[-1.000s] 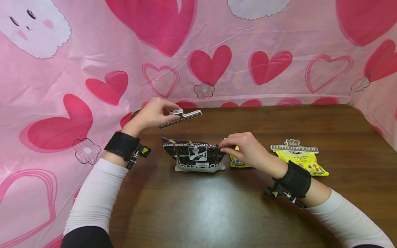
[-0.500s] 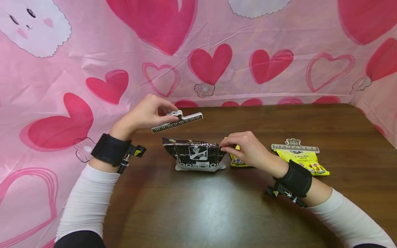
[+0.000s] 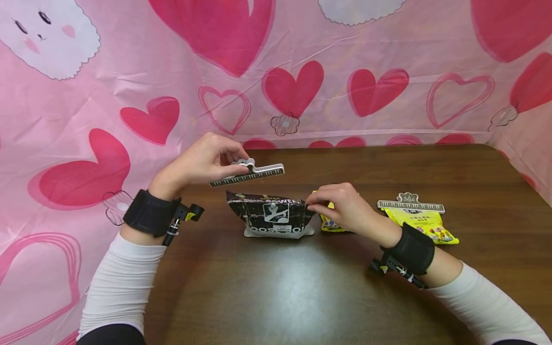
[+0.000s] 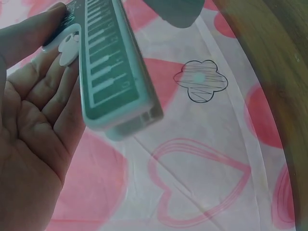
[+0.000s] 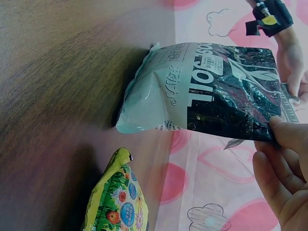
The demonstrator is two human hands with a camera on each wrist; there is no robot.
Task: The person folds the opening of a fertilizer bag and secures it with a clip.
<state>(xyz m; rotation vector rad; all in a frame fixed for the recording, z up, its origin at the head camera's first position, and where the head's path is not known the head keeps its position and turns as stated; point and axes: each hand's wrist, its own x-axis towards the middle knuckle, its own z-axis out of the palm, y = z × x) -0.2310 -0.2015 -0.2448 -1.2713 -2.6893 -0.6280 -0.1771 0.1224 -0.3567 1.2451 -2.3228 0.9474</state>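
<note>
Clip held above a pinched bag

Left hand (image 3: 202, 160) grips a long white plastic sealing clip (image 3: 250, 173); below it, right hand (image 3: 345, 211) pinches the black-and-white foil bag (image 3: 271, 215).

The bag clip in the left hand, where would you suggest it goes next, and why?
Probably down onto the top edge of the dark bag: the bag clip hangs just above it in the left hand, while the right hand pinches that edge at its right corner.
</note>
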